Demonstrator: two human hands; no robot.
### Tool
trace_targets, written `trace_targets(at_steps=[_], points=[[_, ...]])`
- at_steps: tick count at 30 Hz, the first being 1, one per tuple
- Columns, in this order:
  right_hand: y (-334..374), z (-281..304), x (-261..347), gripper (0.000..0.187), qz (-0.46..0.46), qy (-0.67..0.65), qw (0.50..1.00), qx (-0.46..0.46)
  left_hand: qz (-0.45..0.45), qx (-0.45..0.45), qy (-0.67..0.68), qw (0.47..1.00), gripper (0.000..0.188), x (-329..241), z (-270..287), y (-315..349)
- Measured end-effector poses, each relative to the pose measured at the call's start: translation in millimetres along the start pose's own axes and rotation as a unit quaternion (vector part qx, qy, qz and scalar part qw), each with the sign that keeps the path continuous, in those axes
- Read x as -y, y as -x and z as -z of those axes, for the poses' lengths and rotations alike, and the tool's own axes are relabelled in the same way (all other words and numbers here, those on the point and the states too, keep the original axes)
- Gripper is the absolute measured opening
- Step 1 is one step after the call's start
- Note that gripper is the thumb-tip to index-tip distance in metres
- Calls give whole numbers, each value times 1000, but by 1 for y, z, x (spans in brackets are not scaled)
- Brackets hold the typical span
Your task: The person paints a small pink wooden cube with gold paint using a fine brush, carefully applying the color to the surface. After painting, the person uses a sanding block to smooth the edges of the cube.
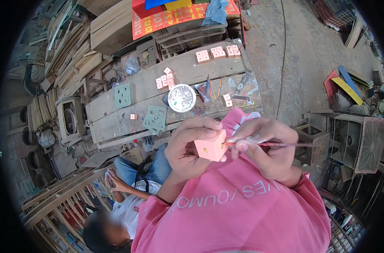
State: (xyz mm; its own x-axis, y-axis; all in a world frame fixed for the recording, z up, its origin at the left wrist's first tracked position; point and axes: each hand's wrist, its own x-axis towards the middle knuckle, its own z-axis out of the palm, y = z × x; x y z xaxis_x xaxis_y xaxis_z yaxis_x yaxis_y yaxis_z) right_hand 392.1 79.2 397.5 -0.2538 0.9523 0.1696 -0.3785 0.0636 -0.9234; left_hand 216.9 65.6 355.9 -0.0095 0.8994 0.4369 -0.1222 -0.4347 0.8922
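Note:
My left hand (181,147) grips a pale pink cube (208,146) between thumb and fingers, and round holes or spots show on two of its faces. A thin paintbrush (299,144) with a reddish handle is pinched in my right hand (274,147). Its tip touches, or comes very near, the spot on the cube's right face. Both hands are close together over my pink shirt, in front of the wooden table (107,110). Similar cubes stand on the table in small groups, among them a cluster (165,80) and a far row (217,52).
A round whitish tub (182,98) stands mid-table, with green cut-out plates (155,119) to its left and pens or brushes (209,87) to its right. Lower left sits another person (131,192). Stacked crates (192,37) rise behind the table; wood pieces (69,50) pile up at left.

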Motion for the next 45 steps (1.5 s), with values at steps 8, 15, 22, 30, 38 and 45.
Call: trace_targets(at_steps=[8, 15, 22, 30, 38, 45], points=[[-9, 4, 8, 16, 234, 286, 927, 63, 41, 5, 37, 998, 37, -1, -7, 2], [3, 6, 5, 16, 29, 13, 999, 12, 6, 1, -13, 1000, 41, 7, -7, 1], [-4, 28, 11, 16, 11, -101, 986, -134, 66, -26, 160, 985, 41, 2, -19, 0], [3, 34, 7, 16, -1, -72, 985, -155, 93, -3, 188, 978, 32, 8, -15, 1], [5, 30, 7, 13, 6, -52, 988, -144, 259, -118, 289, 914, 51, -1, -22, -5], [5, 29, 5, 15, 17, -45, 990, -131, 233, -69, 402, 883, 40, 4, -21, -4]])
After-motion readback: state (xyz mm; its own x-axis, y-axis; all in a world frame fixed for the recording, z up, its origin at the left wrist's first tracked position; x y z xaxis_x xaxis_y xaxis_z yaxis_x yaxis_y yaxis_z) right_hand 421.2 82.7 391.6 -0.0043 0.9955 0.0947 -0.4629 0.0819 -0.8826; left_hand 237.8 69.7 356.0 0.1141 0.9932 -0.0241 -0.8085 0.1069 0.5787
